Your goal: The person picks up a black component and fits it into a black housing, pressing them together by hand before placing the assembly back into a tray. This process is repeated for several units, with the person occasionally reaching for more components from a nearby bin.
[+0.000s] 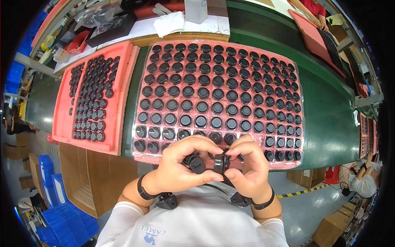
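In front of my chest, both hands hold a small black round part (220, 163) between thumbs and fingertips. My left hand (177, 166) pinches it from the left, and also has a black cylindrical piece (196, 163) tucked in its curled fingers. My right hand (252, 171) grips the same round part from the right, fingertips closed on it. Just beyond my hands lies a clear moulded tray (284, 165) over pink backing, with rows of black knob-like parts (218, 108). My hands cover some of the nearest row. Each wrist wears a black band with a small device.
At the left is a pink foam tray (62, 115) with many loose black parts. The trays lie on a green bench (329, 119). Behind stands a white shelf with a cloth (169, 24) and a translucent container (196, 11). A cardboard box (92, 181) stands below left; other people work far right.
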Tool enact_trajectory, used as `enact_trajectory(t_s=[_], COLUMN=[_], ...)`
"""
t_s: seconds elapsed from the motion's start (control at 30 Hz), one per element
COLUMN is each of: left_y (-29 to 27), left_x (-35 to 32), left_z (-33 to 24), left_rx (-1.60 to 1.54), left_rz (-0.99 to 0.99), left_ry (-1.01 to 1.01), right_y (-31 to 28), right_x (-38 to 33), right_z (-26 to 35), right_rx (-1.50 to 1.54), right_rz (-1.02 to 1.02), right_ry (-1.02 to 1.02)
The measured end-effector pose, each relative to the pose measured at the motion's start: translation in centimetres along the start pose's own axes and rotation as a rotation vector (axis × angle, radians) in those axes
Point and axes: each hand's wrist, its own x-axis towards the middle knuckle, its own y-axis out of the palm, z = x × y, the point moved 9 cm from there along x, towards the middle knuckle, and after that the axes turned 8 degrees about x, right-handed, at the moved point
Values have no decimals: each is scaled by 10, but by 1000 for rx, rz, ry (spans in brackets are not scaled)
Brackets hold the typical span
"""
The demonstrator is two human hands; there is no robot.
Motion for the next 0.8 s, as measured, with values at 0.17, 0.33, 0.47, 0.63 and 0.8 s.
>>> enact_trajectory(t_s=[0.17,0.33,0.47,0.63,0.8], left_y=[1,3,0,2,6], left_x=[1,4,0,-4,3], left_z=[2,6,11,20,14], left_rx=[54,26,-84,-245,38], left_rz=[40,46,-17,21,161], left_ry=[-19,-81,-116,-235,-92], right_y=[-1,-8,-50,-77,-82], right_x=[0,2,-4,-12,-18], right_z=[11,19,19,11,8], right_rx=[-147,-212,-339,-783,-974], right_rz=[12,28,-254,-221,-179], right_ry=[-87,-126,11,123,151])
